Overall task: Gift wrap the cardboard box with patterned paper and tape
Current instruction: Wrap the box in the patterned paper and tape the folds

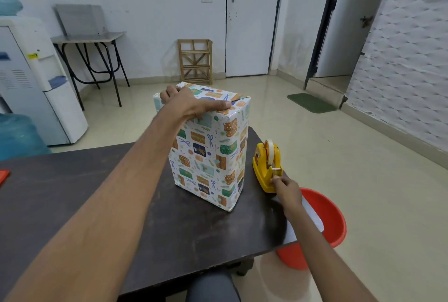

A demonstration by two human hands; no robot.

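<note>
step: top-fold taping | your left hand [191, 103] gripped the box [208, 156] top, right hand [287, 189] pinched tape [269, 149] at the dispenser [265, 171], table's [97, 192] right edge | next: probably pull, tear

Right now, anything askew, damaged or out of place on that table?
Nothing spilled or damaged. The wrapped box stands upright, its top fold slightly creased at the near corner and held down by the left hand. The yellow tape dispenser sits close to the right edge of the table, where the right hand pinches the tape.
</note>
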